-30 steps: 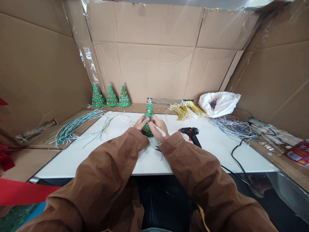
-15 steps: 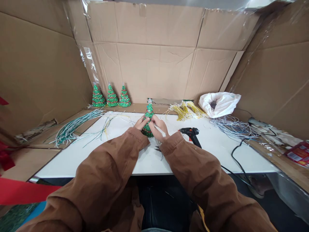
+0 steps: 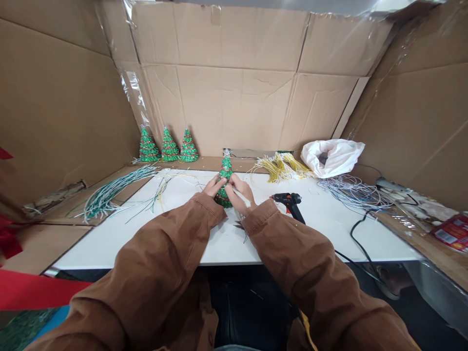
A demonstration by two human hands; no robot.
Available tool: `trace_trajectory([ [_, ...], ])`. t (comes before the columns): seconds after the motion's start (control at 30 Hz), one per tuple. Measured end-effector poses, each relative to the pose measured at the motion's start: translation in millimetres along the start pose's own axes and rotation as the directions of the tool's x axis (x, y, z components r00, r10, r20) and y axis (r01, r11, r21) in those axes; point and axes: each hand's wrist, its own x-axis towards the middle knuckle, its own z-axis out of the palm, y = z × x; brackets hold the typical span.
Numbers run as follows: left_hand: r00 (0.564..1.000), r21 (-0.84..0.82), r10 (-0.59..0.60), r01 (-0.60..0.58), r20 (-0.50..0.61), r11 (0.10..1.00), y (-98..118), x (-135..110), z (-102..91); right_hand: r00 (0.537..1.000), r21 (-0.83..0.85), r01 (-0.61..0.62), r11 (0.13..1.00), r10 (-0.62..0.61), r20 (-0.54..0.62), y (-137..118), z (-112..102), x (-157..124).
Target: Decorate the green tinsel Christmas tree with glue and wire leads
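A small green Christmas tree (image 3: 226,168) with red trim and a silvery star on top stands upright at the middle of the white table. My left hand (image 3: 213,186) is closed around its left side, thumb across the front. At the tree's right side my right hand (image 3: 240,193) is closed in a pinch, fingertips touching the greenery. Whatever those fingertips hold is too small to make out; a whitish strip shows along the hand. Dark pointed blades (image 3: 239,224) stick out beside my right cuff, the rest hidden by the sleeve.
Right of my hands lies a black glue gun (image 3: 290,201) with its cord. Three finished-looking trees (image 3: 169,145) stand at the back left. Green-white wires (image 3: 109,192) lie left; yellow-white wires (image 3: 280,168), a white bag (image 3: 331,156) and tangled wires (image 3: 353,191) lie right. Cardboard walls (image 3: 237,107) surround the table.
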Motion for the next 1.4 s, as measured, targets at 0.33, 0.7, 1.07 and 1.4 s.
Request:
trace_trajectory([
  [0.33, 1.0, -0.014, -0.001, 0.001, 0.001, 1.0, -1.8, 1.0, -0.2, 1.0, 0.004, -0.006, 1.0, 0.006, 0.003, -0.5, -1.2, -0.9],
  [0.7, 1.0, 0.012, 0.014, -0.014, -0.002, 1.0, 1.0, 1.5, 0.5, 0.991, -0.17, -0.029, 0.985, 0.006, -0.136, -5.1, -1.3, 0.3],
  [1.07, 1.0, 0.012, 0.011, -0.011, 0.01, 1.0, 1.6, 1.3, 0.2, 0.989, -0.103, 0.146, 0.984, -0.146, 0.01, -6.9, -16.9, 3.9],
  [1.4, 0.999, -0.048, 0.009, -0.007, 0.034, 0.999, 2.0, 1.9, 0.4, 0.901, -0.208, 0.423, 0.882, -0.384, 0.205, 1.9, -32.6, 12.8],
])
